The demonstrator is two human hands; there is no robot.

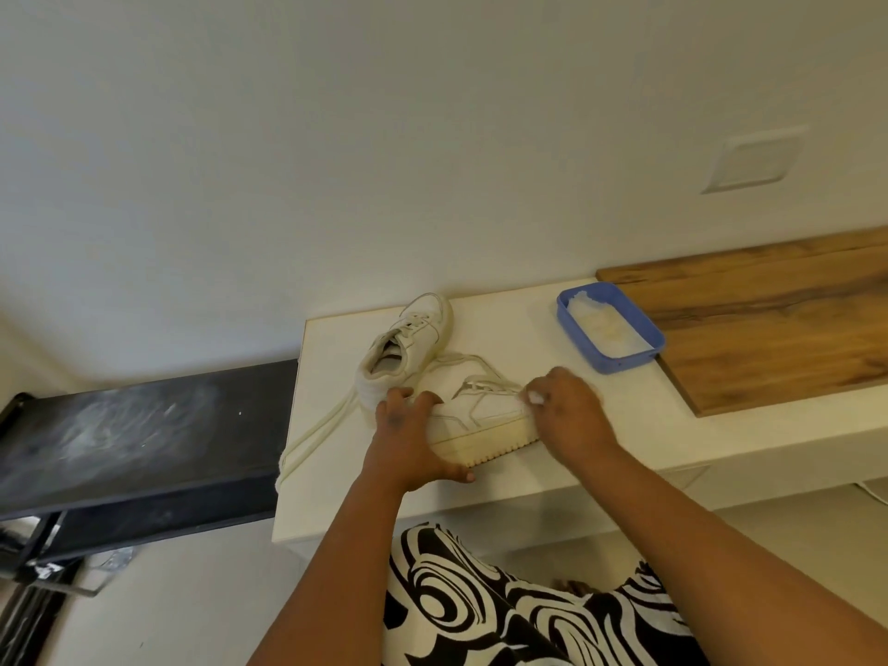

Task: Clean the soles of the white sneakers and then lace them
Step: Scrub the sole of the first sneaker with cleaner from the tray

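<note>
While both hands (pixel 413 425) grip: two sneakers (pixel 480 415), one tub (pixel 610 329).

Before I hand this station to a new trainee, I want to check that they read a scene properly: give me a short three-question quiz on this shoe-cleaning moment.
1. True or false: the left hand grips the heel end of the near sneaker, which lies on its side.
2. The blue tray sits: A) on the black bench, B) at the join of white shelf and wooden board, C) inside the far sneaker.
3. Fill in: the right hand pinches a small white ____ at the near sneaker's toe end.

Key: 1 true. 2 B: the tray overlaps the white shelf and the wooden board. 3 wipe, a small white piece; its exact kind is unclear. The far sneaker stands upright, untouched.
</note>
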